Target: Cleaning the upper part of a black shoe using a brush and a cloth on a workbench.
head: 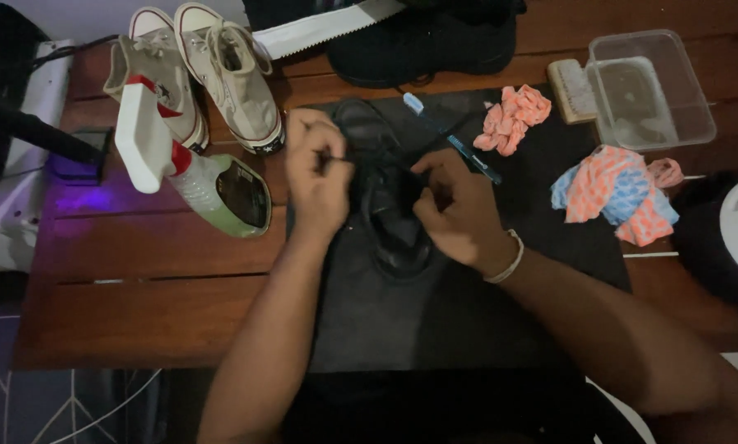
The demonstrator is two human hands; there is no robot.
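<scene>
While the left hand (pixel 318 171) pinches a lace and the right hand (pixel 454 210) grips the black shoe (pixel 389 222), treat it as light and pliable; hold the stiffer sole edge

I see a black shoe (pixel 389 210) on a dark grey mat (pixel 402 321) at frame centre, over a reddish-brown wooden table (pixel 139 279). Upper left, cream high-top sneakers (pixel 200 74) carry red-striped soles. The spray bottle (pixel 192 164) is pale green with a white-and-red head. At right, cloths (pixel 620 193) show orange, white and blue patterning.
</scene>
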